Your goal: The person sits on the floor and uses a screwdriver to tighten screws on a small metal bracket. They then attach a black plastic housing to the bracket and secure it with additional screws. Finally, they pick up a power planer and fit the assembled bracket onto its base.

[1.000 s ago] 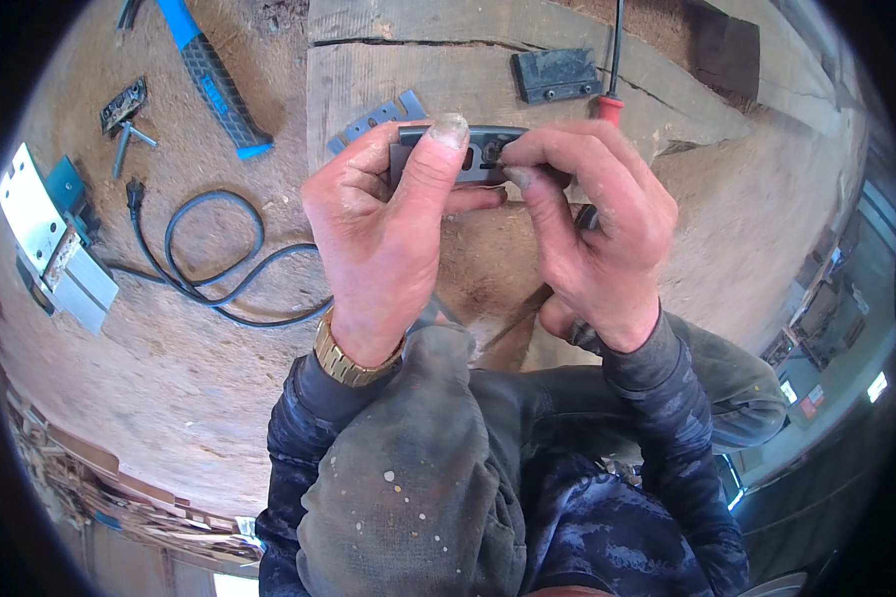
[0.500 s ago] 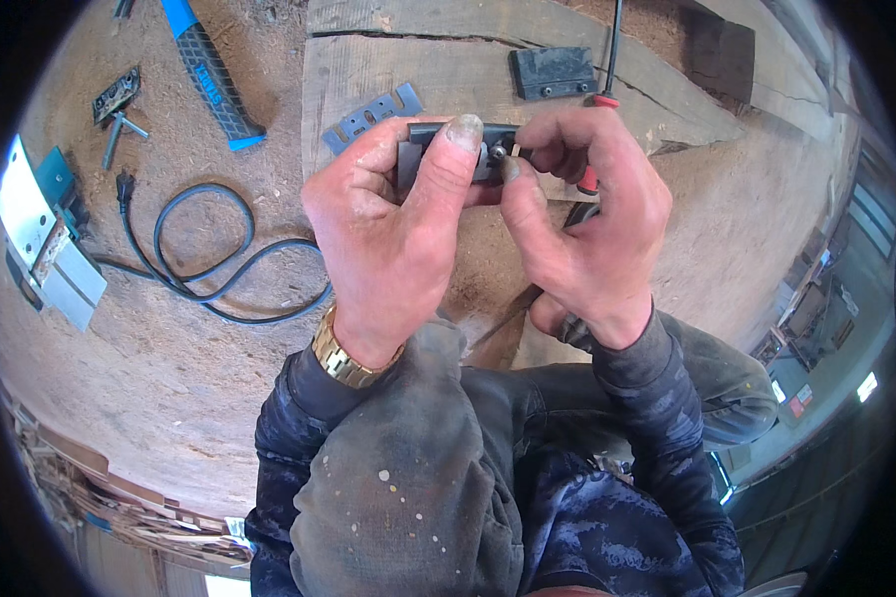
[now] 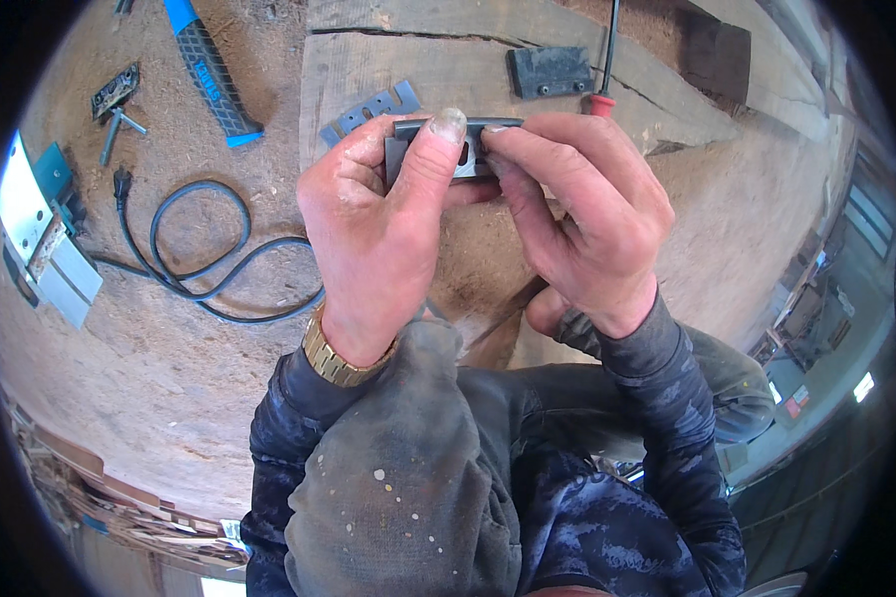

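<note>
A dark metal block with a slotted, shinier steel plate on its face is held up in front of me. My left hand is closed round its left part, thumb lying across the face and fingers behind. At the right end, my right hand is closed, with thumb and forefinger pressed to the block near its upper edge. Those fingertips hide whatever lies under them. Just beyond the left hand, a flat slotted metal plate rests on the wooden board.
Another dark block and a screwdriver with a red handle lie farther off. To the left are a blue-and-black tool handle, a small metal block, a T-shaped metal tool, a looped black cable and a teal machine.
My right fingers have shifted left onto the block, covering the bolt that showed there before. A slot in the plate now shows beside my left thumb. Both hands moved slightly left.
</note>
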`<state>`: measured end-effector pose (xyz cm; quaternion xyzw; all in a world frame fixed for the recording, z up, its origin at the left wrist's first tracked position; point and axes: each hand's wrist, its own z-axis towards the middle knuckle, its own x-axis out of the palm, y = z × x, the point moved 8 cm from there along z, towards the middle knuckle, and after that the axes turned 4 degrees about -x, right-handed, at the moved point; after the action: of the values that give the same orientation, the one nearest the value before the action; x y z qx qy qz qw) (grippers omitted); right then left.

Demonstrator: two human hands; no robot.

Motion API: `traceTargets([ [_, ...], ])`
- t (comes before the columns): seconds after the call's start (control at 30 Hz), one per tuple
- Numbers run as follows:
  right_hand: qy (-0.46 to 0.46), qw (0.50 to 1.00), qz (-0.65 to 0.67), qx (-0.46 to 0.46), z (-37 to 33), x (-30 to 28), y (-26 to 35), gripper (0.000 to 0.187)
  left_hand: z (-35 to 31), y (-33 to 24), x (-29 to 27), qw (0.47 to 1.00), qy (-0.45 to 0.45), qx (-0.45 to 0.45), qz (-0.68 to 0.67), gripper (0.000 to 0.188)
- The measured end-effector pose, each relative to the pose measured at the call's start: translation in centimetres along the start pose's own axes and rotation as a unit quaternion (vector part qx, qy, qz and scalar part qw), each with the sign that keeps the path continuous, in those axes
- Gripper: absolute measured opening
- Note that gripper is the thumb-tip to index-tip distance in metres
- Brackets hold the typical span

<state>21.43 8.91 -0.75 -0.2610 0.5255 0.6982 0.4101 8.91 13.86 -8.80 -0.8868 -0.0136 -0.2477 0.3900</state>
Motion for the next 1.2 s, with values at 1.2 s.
traceTargets([
  [1.2,-0.020,0.997,-0.010,0.069,2.9,2.2,0.6,0.004,-0.7,0.6,-0.7,0.984,-0.058,0.146,0.083,0.027],
])
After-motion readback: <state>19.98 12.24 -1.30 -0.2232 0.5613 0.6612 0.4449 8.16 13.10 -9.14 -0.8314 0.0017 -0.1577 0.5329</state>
